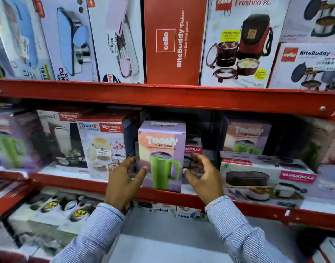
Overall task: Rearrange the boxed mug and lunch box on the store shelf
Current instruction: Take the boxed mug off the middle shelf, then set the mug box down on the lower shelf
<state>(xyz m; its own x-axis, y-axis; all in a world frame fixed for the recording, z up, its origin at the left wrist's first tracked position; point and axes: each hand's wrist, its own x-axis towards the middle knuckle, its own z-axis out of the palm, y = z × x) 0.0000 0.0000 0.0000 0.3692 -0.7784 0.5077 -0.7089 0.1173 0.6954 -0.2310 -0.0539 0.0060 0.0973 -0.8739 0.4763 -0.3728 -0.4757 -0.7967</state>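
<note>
Two striped sleeves reach up toward the red middle shelf [163,196]. The left hand [123,183] and right hand [204,179] sit spread apart on either side of the boxed Toony mug [162,156], which stands upright at the shelf's front edge. The left fingers [142,172] are splayed, the thumb tip touching or nearly touching the box's left side; the right fingers [196,160] curl loosely just beside its right side, gripping nothing. To the right the Varmora lunch box [265,175] lies flat on the same shelf. Above, a red Cello BiteBuddy box [174,40] stands on the upper shelf.
</note>
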